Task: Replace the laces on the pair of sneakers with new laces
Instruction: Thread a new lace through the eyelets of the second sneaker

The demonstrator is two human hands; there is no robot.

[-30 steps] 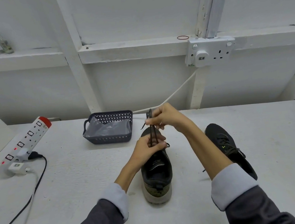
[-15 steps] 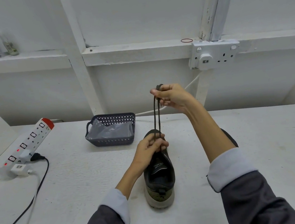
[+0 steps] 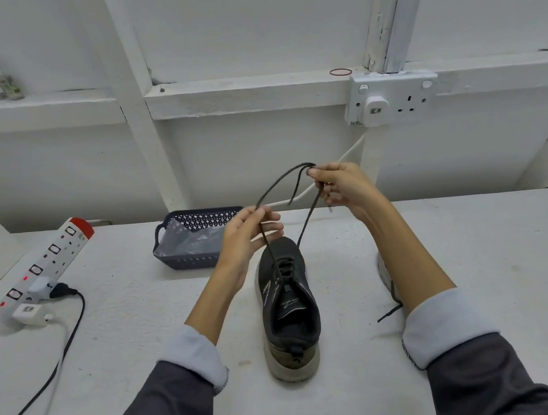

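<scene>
My right hand (image 3: 342,186) pinches the dark lace (image 3: 305,226) at its raised bend. My left hand (image 3: 247,236) pinches one strand lower down. The sneaker (image 3: 289,312) stands just below both hands, heel toward me; both strands run down to it.

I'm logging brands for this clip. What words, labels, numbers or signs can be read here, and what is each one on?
Nothing here can be read with certainty.
Tongue of the sneaker: small white print, too small to read.
Face of the white plug in the wall socket: dark mark, blurred.
Face of the white charger by the power strip: dark mark, blurred.
Label of the bottle on the ledge: blurred.
</scene>
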